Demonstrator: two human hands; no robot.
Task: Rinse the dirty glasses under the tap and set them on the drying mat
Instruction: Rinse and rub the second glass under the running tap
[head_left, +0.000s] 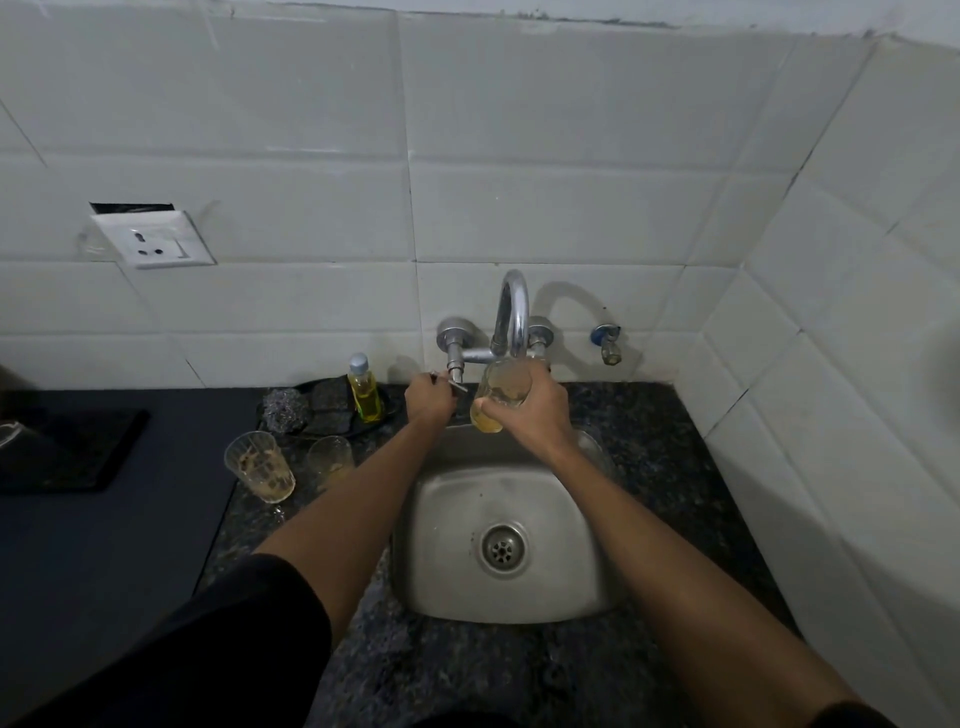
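Observation:
My right hand (535, 410) grips a clear glass (497, 395) holding yellowish liquid, right under the spout of the chrome tap (511, 312) and over the back of the steel sink (457, 587). My left hand (428, 400) is closed on the tap's left lever handle (455, 385). Two dirty glasses stand on the dark granite counter left of the sink: a ribbed one (260, 465) with brown residue and a smaller one (330, 460) behind it. The dark drying mat (67, 449) lies flat at the far left.
A yellow dish-soap bottle (364, 392), a steel scourer (283, 410) and a dark sponge (332, 400) sit on a tray by the wall. A small blue-handled valve (608, 343) sticks out right of the tap. A wall socket (153, 239) is at upper left.

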